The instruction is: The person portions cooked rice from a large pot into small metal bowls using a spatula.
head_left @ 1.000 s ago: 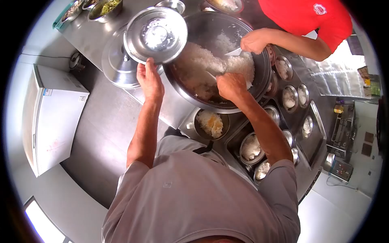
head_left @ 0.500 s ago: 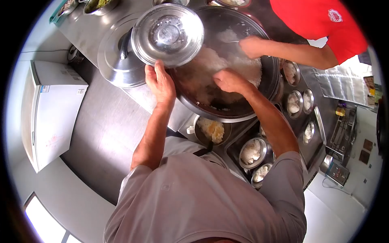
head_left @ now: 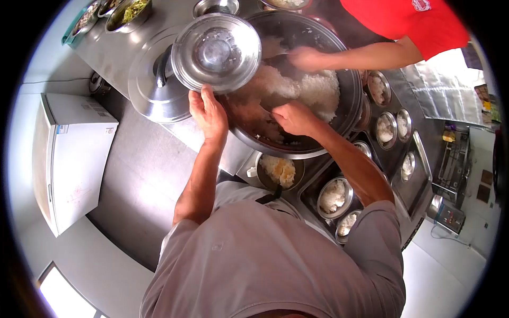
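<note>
My left hand [head_left: 210,114] grips the near rim of a shiny metal bowl [head_left: 216,52], tilted with its inside toward me; a few white grains cling to it. The bowl hangs over the left edge of a large dark pot [head_left: 347,47] and partly over a metal lid [head_left: 154,95]. Inside the pot lies steaming white rice [head_left: 321,93]. My right hand [head_left: 297,117] is closed low over the rice, around a thin metal utensil [head_left: 264,109] whose head is mostly hidden. Across the pot, a co-worker's hand [head_left: 307,58] holds another utensil in the rice.
A handled pan [head_left: 256,172] of rice with yellowish pieces stands close to my waist. Several small rice bowls [head_left: 335,197] sit on trays at right. Bowls of chopped food [head_left: 129,15] stand at the far left. A white fridge [head_left: 77,153] is left of the counter.
My right hand has moved slightly left and nearer to me in the rice. The co-worker's hand has shifted left. The bowl stays in my left hand; the view has shifted a little.
</note>
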Motion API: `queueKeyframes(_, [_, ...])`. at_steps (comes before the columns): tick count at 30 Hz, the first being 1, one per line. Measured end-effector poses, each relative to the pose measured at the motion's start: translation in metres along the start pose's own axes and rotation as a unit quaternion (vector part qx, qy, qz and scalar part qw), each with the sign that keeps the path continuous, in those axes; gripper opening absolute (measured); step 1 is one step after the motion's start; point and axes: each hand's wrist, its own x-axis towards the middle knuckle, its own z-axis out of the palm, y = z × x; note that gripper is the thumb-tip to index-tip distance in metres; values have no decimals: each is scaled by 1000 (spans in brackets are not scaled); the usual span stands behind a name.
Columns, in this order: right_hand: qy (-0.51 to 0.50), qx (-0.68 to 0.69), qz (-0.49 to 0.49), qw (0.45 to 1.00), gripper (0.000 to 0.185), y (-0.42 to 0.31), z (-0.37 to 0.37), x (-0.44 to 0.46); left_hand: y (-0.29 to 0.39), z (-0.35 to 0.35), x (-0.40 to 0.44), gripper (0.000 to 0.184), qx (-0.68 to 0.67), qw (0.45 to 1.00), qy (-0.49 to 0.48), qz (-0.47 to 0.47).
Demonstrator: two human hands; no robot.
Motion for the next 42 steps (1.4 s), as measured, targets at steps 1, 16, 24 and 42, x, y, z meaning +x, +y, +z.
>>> queueKeyframes(1, [6,13,-4,1000,17,-4,-4,-2,0,0,1,20,-1,1000,-2,1])
queueKeyframes(16, [10,210,47,976,28,6,-8,0,29,-15,22,21,-29,994,-29,-97])
queueKeyframes(24, [21,288,86,953,28,-1,-45,-49,33,-57,53,23,64,994,-84,-12])
queueKeyframes(42, [265,-289,84,916,11,-116,-72,-63,50,-9,9,34,213,932,-279,-91])
